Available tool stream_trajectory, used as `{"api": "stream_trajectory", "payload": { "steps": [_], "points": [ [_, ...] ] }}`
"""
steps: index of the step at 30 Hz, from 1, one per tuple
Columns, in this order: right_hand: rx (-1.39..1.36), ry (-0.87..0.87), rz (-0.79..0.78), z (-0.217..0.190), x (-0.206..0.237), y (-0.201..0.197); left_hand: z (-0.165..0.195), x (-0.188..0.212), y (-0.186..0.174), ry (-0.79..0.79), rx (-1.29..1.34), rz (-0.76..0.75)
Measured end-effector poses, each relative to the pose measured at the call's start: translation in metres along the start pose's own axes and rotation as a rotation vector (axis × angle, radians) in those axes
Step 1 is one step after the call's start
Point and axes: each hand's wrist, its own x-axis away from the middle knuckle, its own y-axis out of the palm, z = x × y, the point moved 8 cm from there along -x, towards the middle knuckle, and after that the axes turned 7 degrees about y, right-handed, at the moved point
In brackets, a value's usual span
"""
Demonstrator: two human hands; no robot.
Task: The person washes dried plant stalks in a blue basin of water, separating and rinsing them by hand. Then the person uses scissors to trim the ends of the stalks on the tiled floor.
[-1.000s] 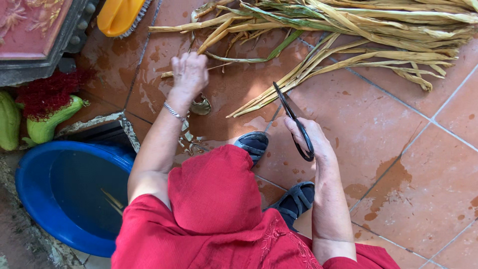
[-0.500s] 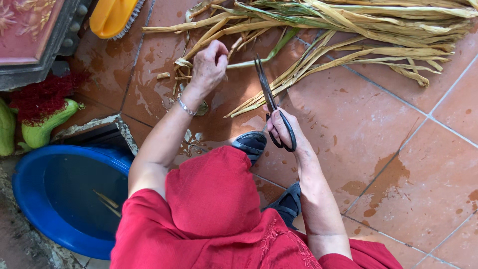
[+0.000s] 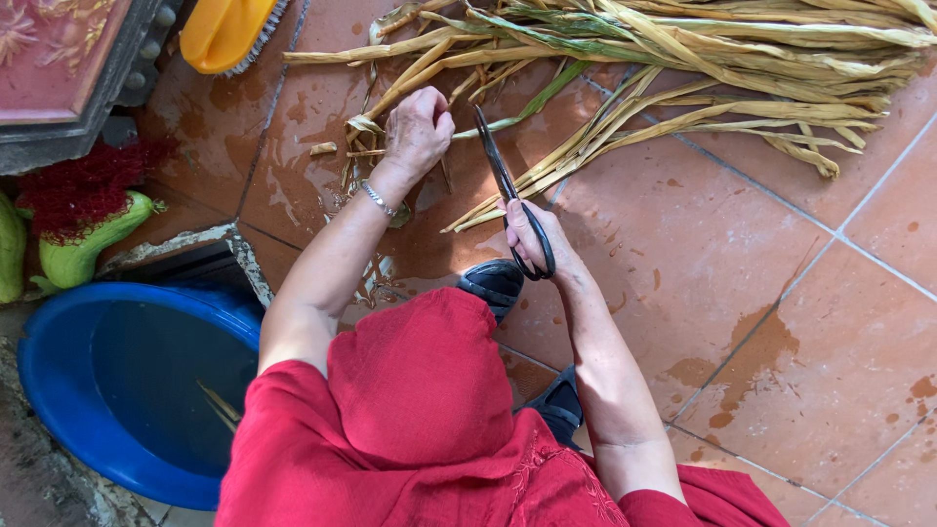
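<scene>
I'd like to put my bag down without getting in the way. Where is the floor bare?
Bare tiles lie right of the right hand with its scissors, below the pile of stalks. Crowded: scraps around the left hand, and the blue tub.

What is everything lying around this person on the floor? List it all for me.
Dried leaf stalks: a heap, straw yellow and green, across the top of the tiled floor.
Scissors: one pair, black, in the right hand, blades pointing at the stalks.
Basin: one, blue, lower left, a few strips inside.
Brush: one, yellow, top left.
Floor tiles: terracotta, wet patches.
Shoes: two, dark, under the person.
Bracelet: one, silver, left wrist.
Left hand: gripping stalk ends.
Right hand: fingers through the scissor handles.
</scene>
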Motion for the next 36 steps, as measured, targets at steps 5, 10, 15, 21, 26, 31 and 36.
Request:
{"api": "stream_trajectory", "payload": {
  "steps": [5, 10, 15, 21, 26, 31, 36],
  "points": [
    [0.010, -0.063, -0.015, -0.011, -0.011, 0.007, 0.010, 0.021, -0.006, -0.023, 0.247, 0.020],
    [0.084, -0.184, 0.055, -0.028, -0.021, 0.010, 0.014, 0.026, -0.004, 0.018, 0.278, 0.059],
    [0.244, -0.200, 0.170, -0.029, -0.012, 0.010, -0.003, 0.031, 0.000, -0.044, 0.203, -0.030],
    [0.114, -0.208, 0.153, -0.012, 0.002, 0.002, -0.003, 0.026, -0.006, 0.125, -0.449, -0.214],
    [-0.180, 0.057, 0.127, 0.017, 0.003, -0.008, 0.035, -0.005, 0.009, 0.261, -0.261, -0.070],
    [-0.183, 0.048, 0.126, 0.009, 0.009, -0.007, 0.051, -0.035, 0.019, 0.276, -0.434, -0.069],
    [-0.167, 0.045, 0.106, 0.003, 0.016, -0.008, 0.023, -0.030, 0.006, 0.082, -0.261, -0.075]
  ]
}}
